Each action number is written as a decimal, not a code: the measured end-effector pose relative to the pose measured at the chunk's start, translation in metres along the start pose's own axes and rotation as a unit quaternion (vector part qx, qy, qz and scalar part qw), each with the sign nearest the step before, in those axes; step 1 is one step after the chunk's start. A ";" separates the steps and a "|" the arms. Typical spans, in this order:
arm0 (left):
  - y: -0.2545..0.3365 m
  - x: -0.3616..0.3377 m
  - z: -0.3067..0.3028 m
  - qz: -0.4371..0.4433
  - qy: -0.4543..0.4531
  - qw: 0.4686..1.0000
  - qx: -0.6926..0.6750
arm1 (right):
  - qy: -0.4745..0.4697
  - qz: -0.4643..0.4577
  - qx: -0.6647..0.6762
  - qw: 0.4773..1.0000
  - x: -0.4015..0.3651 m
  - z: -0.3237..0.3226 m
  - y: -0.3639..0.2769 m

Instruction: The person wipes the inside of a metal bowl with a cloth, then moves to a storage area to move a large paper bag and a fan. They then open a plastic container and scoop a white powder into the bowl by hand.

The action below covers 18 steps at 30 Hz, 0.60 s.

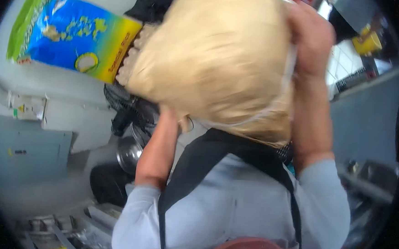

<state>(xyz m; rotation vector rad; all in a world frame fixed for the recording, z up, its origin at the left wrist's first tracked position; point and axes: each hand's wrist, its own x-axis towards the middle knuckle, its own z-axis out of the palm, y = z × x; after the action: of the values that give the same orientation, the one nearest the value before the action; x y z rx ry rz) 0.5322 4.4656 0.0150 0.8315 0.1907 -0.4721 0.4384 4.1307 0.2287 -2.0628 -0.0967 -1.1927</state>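
Note:
A large, full tan bag (217, 57), blurred by motion, is held up in front of my chest and takes up the top middle of the head view. A thin white line runs along its right side and lower edge. My right hand (312, 40) grips the bag's upper right side, its fingertips out of sight. Under the lower left part, my left hand (175, 116) supports the bag, with most of its fingers hidden by it. Just left of the bag lies a blue, yellow and green printed packet (77, 32), with an egg-tray-like stack (133, 54) between them.
A grey panel box (29, 148) and a small white box with a warning sign (29, 107) are on the left. Below the bag's left side stands a shiny metal pot (129, 154). A yellow container (369, 42) shows at far right, above a metal sink (377, 174).

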 end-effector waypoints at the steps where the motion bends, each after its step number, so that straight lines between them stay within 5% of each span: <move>1: -0.012 0.006 0.002 -0.020 0.008 1.000 -0.019 | 0.002 -0.109 -0.061 0.992 -0.001 -0.009 0.027; 2: -0.028 0.011 0.006 -0.041 0.012 0.998 -0.041 | -0.035 0.127 0.080 0.988 -0.011 -0.024 0.039; 3: -0.043 0.013 0.015 -0.063 0.015 0.996 -0.059 | -0.046 0.068 -0.080 0.993 -0.024 -0.041 0.087; 5: -0.061 0.008 0.049 -0.112 0.048 0.990 -0.065 | 0.050 0.308 0.111 0.944 -0.028 -0.052 0.083; 6: -0.066 0.002 0.075 -0.138 0.064 0.987 -0.053 | 0.052 0.325 -0.002 0.944 -0.030 -0.051 0.073; 7: -0.088 0.006 0.068 -0.151 0.072 0.984 -0.062 | 0.131 0.437 0.089 0.885 -0.034 -0.048 0.074; 11: -0.183 0.042 0.040 -0.268 0.024 0.952 -0.146 | 0.016 0.377 -0.098 0.921 -0.059 -0.077 0.138; 12: -0.195 0.048 0.035 -0.284 0.049 0.944 -0.160 | -0.005 0.419 -0.117 0.900 -0.056 -0.069 0.150; 13: -0.164 0.030 0.064 -0.252 0.003 0.968 -0.009 | -0.021 0.462 -0.134 0.877 -0.060 -0.071 0.159; 18: -0.212 0.040 0.038 -0.270 0.036 0.950 -0.155 | -0.213 0.528 -0.165 0.805 -0.083 -0.050 0.268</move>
<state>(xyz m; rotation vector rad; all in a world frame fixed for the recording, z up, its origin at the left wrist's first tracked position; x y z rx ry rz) 0.4657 4.3013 -0.1143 0.4778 0.5544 -0.9000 0.4635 3.9286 0.0298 -2.0909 0.9897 -0.0352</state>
